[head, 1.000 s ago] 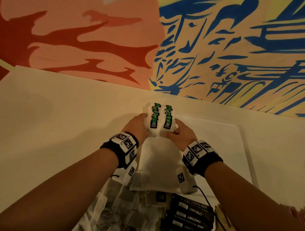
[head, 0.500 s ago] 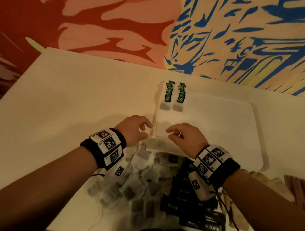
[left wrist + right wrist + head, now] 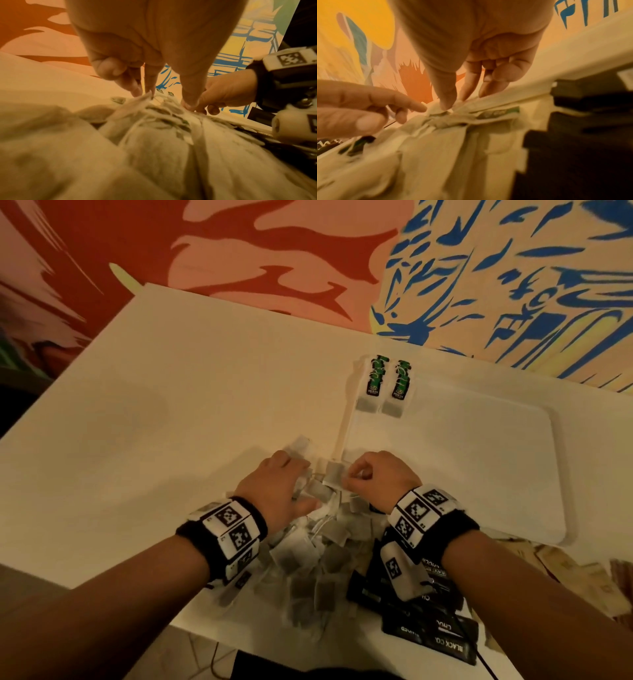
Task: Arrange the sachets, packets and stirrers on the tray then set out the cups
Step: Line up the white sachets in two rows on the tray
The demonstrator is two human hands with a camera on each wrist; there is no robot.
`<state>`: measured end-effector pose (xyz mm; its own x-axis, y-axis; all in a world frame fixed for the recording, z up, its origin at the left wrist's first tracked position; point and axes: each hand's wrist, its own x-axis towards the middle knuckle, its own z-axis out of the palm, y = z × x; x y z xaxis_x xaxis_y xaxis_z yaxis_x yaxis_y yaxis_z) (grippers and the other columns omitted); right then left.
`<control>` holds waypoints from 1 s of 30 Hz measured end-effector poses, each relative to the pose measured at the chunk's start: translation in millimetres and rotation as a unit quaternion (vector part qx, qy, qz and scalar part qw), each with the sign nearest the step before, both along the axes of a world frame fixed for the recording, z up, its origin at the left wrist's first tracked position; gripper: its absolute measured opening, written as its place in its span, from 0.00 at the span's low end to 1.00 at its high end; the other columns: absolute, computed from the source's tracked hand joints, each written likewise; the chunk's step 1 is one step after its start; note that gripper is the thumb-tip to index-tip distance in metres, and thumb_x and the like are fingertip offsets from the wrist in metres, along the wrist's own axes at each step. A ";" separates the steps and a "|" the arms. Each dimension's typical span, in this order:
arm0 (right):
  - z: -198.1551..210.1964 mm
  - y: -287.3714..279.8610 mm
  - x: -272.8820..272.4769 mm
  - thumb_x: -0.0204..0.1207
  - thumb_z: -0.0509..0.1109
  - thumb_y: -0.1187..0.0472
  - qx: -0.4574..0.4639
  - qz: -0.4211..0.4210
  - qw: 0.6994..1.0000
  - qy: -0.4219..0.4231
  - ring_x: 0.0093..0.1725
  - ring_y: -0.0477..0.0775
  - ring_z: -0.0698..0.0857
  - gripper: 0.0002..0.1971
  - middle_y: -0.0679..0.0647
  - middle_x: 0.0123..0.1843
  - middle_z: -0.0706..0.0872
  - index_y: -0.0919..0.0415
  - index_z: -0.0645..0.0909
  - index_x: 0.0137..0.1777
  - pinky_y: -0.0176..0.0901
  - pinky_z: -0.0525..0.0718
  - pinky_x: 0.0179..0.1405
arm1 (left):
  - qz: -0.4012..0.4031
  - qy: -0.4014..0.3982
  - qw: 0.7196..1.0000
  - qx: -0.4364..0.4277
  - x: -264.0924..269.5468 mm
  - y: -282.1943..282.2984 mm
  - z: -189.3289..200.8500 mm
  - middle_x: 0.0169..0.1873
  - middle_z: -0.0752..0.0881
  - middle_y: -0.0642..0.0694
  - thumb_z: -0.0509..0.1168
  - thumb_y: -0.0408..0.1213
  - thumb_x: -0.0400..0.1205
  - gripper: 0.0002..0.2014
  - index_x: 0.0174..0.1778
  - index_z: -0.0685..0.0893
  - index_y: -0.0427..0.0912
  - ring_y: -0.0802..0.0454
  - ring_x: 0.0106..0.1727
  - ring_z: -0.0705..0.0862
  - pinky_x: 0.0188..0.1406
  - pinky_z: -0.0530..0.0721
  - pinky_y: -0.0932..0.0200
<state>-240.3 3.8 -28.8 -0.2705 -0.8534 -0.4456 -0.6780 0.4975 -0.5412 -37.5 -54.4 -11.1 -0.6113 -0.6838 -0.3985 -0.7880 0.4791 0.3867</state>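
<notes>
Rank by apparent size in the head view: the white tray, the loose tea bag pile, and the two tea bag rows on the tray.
1. white tray, clearly largest.
2. loose tea bag pile, partly hidden by the wrists, and nearer the camera.
3. two tea bag rows, smallest, though farthest away.

White table carries tray, tea-bag heap, black packets, perhaps coffee.

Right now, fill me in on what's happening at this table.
A person is sorting tea bags onto a white tray. Two neat rows of green-labelled tea bags already lie at its far left corner. Both hands are in the loose tea bag pile at the near edge: the right hand pinches one, the left hand reaches in. Black sachets wait alongside.
</notes>
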 end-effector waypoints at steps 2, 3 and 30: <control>-2.4 2.8 0.3 0.69 0.73 0.42 0.000 -0.003 1.000 0.000 0.46 0.46 0.82 0.22 0.47 0.49 0.80 0.43 0.75 0.62 0.42 0.79 0.46 | -0.004 -0.019 1.000 -0.010 -8.5 1.3 -2.0 0.75 0.64 0.47 0.63 0.65 0.75 0.38 0.79 0.64 0.51 0.45 0.73 0.66 0.70 0.72 0.49; -2.8 3.6 0.8 0.69 0.73 0.41 0.002 0.000 1.000 0.002 0.47 0.47 0.81 0.26 0.48 0.51 0.79 0.43 0.73 0.66 0.43 0.79 0.47 | -0.008 -0.030 0.999 -0.016 -11.7 2.0 -2.3 0.74 0.64 0.45 0.64 0.64 0.75 0.38 0.78 0.65 0.50 0.45 0.73 0.66 0.70 0.73 0.48; 25.2 56.1 8.2 0.73 0.68 0.53 -0.068 0.214 0.962 0.156 0.58 0.50 0.78 0.08 0.46 0.53 0.78 0.49 0.81 0.52 0.45 0.79 0.48 | 0.079 0.122 0.986 0.086 -16.7 9.2 3.9 0.36 0.81 0.58 0.71 0.39 0.71 0.06 0.39 0.80 0.50 0.57 0.38 0.80 0.33 0.74 0.63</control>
<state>-232.1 59.9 -3.7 0.0166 -0.9609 -0.2763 -0.9450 0.0752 -0.3183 -54.2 -45.3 -7.2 -0.5954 -0.7129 -0.3704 -0.7202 0.2694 0.6393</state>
